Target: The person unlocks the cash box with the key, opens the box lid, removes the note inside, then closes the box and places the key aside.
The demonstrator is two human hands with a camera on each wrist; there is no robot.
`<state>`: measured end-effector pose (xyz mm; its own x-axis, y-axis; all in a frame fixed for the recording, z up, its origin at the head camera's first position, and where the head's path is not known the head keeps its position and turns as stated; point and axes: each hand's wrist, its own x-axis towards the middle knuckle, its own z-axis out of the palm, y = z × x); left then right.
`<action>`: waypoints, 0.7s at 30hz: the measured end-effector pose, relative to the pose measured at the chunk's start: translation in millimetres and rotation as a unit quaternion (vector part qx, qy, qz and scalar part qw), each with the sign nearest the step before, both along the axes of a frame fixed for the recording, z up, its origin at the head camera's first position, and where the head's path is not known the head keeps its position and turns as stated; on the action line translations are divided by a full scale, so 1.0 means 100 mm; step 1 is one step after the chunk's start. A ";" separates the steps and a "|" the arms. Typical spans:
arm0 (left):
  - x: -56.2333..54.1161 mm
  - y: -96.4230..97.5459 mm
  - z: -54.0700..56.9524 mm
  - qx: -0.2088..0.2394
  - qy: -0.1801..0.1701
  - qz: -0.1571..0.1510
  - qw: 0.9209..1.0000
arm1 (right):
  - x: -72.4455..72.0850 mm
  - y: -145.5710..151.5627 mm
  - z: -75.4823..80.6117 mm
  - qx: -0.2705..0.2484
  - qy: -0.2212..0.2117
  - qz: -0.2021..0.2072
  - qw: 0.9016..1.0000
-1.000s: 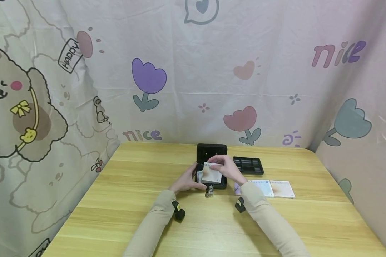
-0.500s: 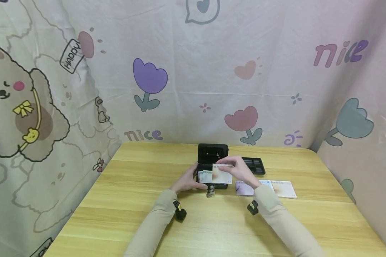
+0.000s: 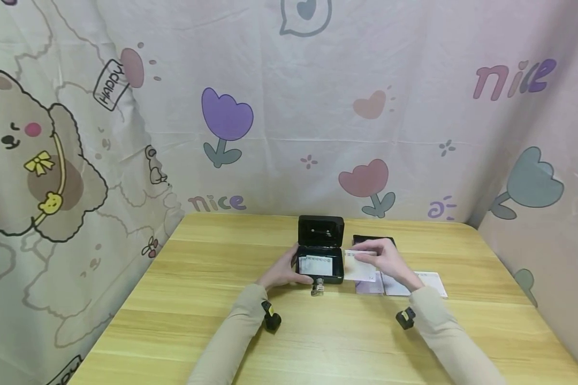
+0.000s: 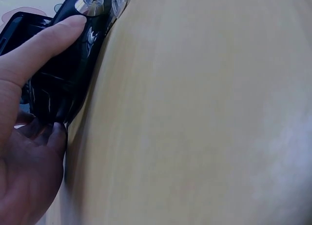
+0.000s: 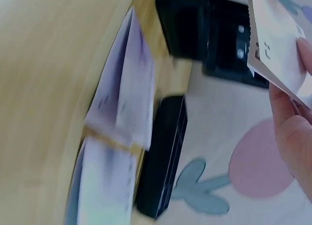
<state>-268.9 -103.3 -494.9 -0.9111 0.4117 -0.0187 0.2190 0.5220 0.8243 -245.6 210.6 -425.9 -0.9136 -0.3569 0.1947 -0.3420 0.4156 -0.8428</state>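
A small black cash box (image 3: 337,279) stands with its lid (image 3: 320,231) raised, and pale notes (image 3: 317,266) lie inside. Keys (image 3: 318,289) hang at its front lock. My left hand (image 3: 283,270) grips the box's left side, with the thumb (image 4: 63,32) across the front just by the lock. Just right of the box, my right hand (image 3: 384,259) pinches a beige banknote (image 3: 357,270) above the table. The right wrist view shows this banknote (image 5: 275,44) folded or layered, held between thumb and fingers.
A row of banknotes lies to the right: a purple one (image 3: 368,287), a bluish one (image 3: 396,287) and a beige one (image 3: 435,282). Behind them a black coin tray (image 3: 372,238) is partly hidden by the right hand. A printed cloth (image 3: 279,107) hangs behind the table.
My right hand has carried the beige banknote from over the box to the right, past its edge, uncovering the notes inside. The left hand stays on the box.
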 end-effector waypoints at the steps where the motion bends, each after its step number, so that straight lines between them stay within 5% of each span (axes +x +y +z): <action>1: 0.00 0.00 0.00 0.000 0.000 0.001 1.000 | 0.00 0.05 -0.01 -0.001 -0.001 -0.003 1.000; 21: -0.01 0.00 -0.01 0.012 0.003 -0.004 1.000 | 0.03 0.97 -0.19 0.015 -0.040 -0.015 0.999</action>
